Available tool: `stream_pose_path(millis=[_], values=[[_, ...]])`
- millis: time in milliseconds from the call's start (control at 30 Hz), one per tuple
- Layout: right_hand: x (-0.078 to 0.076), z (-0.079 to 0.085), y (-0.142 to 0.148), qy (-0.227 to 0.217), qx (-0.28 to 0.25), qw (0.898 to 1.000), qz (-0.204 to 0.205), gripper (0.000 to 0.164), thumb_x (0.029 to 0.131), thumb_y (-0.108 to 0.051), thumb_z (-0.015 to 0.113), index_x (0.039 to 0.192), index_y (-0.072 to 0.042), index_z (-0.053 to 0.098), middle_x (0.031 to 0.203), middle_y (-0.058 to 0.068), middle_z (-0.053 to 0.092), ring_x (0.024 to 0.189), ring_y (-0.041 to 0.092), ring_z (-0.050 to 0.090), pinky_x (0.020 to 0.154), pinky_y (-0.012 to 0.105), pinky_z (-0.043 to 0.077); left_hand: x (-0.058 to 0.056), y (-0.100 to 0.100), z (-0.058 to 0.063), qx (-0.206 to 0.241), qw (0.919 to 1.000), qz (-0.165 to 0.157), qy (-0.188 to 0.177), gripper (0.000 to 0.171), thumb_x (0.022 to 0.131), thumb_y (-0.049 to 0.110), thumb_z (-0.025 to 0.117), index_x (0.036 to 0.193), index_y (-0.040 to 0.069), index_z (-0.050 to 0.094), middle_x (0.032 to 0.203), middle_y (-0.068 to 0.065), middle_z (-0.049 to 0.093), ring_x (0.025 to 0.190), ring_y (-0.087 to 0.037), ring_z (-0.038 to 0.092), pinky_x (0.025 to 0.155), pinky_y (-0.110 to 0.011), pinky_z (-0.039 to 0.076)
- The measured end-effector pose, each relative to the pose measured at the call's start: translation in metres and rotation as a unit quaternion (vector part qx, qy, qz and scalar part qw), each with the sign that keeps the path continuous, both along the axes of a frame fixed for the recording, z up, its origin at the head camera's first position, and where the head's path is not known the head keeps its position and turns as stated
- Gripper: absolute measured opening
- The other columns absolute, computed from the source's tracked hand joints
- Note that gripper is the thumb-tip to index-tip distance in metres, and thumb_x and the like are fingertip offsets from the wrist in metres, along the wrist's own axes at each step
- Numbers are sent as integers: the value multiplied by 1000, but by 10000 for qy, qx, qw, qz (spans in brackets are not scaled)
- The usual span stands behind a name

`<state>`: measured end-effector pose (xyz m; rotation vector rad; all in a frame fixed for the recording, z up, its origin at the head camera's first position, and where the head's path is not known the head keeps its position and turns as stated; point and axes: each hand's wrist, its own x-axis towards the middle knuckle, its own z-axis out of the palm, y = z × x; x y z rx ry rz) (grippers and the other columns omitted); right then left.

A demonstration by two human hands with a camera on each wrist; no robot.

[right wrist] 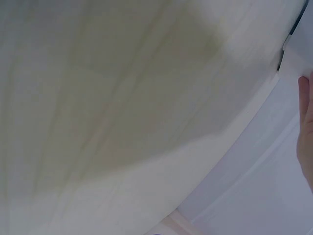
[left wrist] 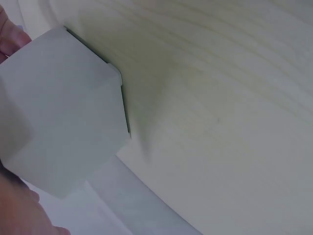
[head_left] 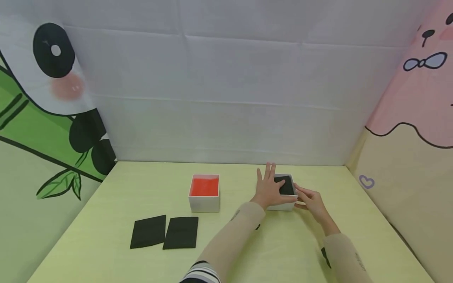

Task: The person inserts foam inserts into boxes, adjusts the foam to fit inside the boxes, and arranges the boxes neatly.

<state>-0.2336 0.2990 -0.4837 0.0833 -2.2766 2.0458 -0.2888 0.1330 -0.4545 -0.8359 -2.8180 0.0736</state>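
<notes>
A white box [head_left: 279, 206] at the right of the table has a black square piece [head_left: 286, 188] inside its top. My left hand [head_left: 269, 190] lies over the left part of this box with fingers spread; one finger reaches onto the black piece and the thumb runs along the front rim. Beside the box's right wall is my right hand [head_left: 311, 201], fingertips at the wall and fingers mostly straight. The left wrist view shows a side of the white box [left wrist: 63, 112] close up. In the right wrist view, the right hand [right wrist: 306, 127] appears at the edge beside the box.
Another white box [head_left: 204, 205] with a red piece [head_left: 204, 187] in its top stands left of centre. Two flat black squares [head_left: 148, 232] lie side by side at the front left. A white cloth wall [head_left: 226, 129] rises behind the yellow table [head_left: 247, 251].
</notes>
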Motion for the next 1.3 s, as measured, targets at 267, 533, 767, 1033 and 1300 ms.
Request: stream_pose_path(millis=[267,533,767,1033,1300], values=[[-1,0,-1,-57,-103,9999,46,42,94,-13,46,130,7,35,131,29,33,80,4,59,70,33,49,-2,5,-1,-40,9999,73,-79,80,66,85,25,131,41,41,148,-10,-3,133,-29,-7,100,-56,9],[0,1,0,-67,-75,9999,42,42,94,-12,45,130,7,35,131,29,33,81,3,59,70,32,49,-1,8,4,-15,9993,205,-328,80,64,86,27,128,42,44,149,-8,0,133,-29,-7,99,-57,6],[-1,-1,-1,-79,-91,9999,22,42,94,-12,47,129,7,35,130,30,33,80,3,59,69,32,49,-1,10,4,-51,9982,328,-505,80,63,87,29,127,43,45,149,-6,1,133,-29,-9,99,-58,5],[1,0,-2,-109,-50,9999,19,42,94,-12,46,130,7,35,130,32,34,79,4,59,70,32,49,-1,12,3,-259,9974,492,-452,78,61,88,27,124,47,46,149,-3,1,133,-28,-7,99,-57,6],[0,0,-1,-157,-75,9998,-59,43,93,-13,48,130,6,36,130,31,33,78,4,58,70,31,49,-2,14,4,-618,9961,471,-425,79,60,89,22,127,50,39,149,-3,-1,133,-28,-11,100,-57,5]])
